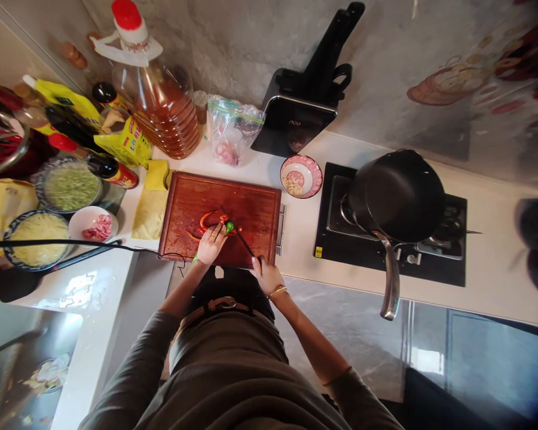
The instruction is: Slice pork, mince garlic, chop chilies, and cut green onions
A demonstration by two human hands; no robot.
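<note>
On the wooden cutting board lie red and green chili peppers, with small cut bits beside them. My left hand presses down on the peppers, its fingers together and a ring on one of them. A kitchen knife is in my right hand, which is closed around the handle near the board's front edge. The dark blade slants up and left across the board, right beside the green pepper and my left fingertips. Part of the peppers is hidden under the left hand.
A pink-rimmed bowl with chopped pieces stands behind the board, near a black knife block. Right of it, a black pan sits on the gas stove, handle jutting forward. Bowls, bottles and an oil jug crowd the left.
</note>
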